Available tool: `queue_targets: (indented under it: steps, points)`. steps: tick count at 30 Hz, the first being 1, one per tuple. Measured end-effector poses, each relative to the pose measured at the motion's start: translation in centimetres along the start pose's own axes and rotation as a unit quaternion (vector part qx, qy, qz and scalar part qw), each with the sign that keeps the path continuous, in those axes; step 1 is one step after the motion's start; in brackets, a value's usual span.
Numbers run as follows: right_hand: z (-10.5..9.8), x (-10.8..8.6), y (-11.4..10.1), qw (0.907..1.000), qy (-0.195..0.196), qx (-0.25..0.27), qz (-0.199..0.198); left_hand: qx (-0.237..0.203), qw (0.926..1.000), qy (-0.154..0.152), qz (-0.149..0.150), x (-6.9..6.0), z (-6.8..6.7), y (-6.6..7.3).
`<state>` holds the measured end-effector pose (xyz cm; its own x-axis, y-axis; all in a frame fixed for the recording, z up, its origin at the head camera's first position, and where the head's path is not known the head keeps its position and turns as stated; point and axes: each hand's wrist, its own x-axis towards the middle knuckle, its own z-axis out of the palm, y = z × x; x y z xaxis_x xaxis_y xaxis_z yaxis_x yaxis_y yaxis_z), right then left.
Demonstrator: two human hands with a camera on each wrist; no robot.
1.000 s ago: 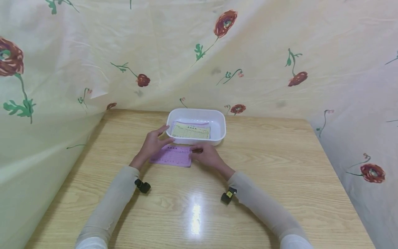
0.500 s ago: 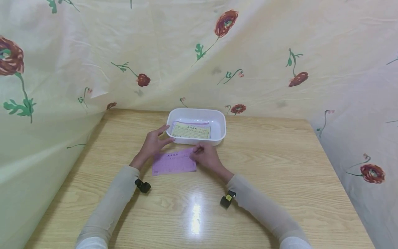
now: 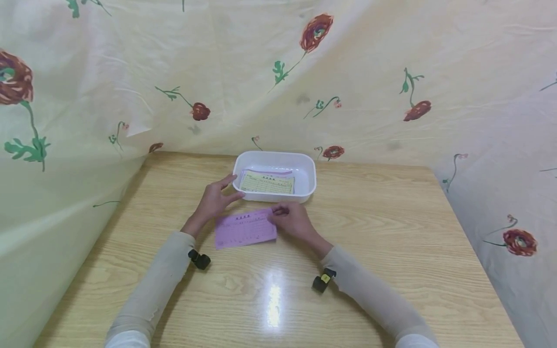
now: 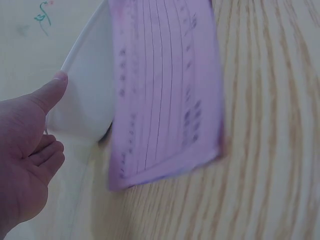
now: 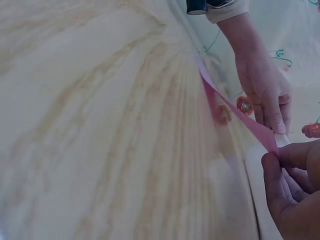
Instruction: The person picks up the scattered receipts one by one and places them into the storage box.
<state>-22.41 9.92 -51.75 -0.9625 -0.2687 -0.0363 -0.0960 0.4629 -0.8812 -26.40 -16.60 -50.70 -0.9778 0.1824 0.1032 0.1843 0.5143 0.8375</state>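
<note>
A purple printed paper form (image 3: 245,229) is raised off the table in front of the white plastic box (image 3: 306,193). My right hand (image 3: 293,220) pinches it by its upper right corner, thumb against fingers, as the right wrist view shows. The form hangs tilted, its ruled lines and print visible in the left wrist view. My left hand (image 3: 214,198) grips the box's left end, thumb on the front rim and fingers round the corner. Inside the box lies a yellow printed form (image 3: 267,183), with a purple sheet (image 3: 278,173) partly showing behind it.
The wooden table (image 3: 370,270) extends on both sides and toward the front. A flowered cloth (image 3: 261,72) hangs behind the box and along both sides. Each wrist wears a small black camera (image 3: 199,260).
My right hand has drawn the purple form off the table, slightly toward the front and right, and tilted it. The left hand and the box have stayed in place.
</note>
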Motion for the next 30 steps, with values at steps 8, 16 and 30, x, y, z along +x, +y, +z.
queue_targets:
  steps: [8, 16, 30]
  points:
    - [-1.8, -0.6, -0.7, 0.9999, -0.001, -0.003, -0.012, 0.006, 0.9999, -0.007, -0.007, -0.1, 0.0, 0.1]
    - [-3.9, -1.1, -1.9, 0.9997, -0.015, 0.017, 0.001, 0.005, 1.0000, -0.006, -0.002, 0.1, -0.1, 0.0]
    - [-6.3, -0.8, -3.2, 0.9979, 0.015, 0.058, -0.024, 0.001, 0.9999, 0.002, 0.012, 0.2, 0.0, -0.1]
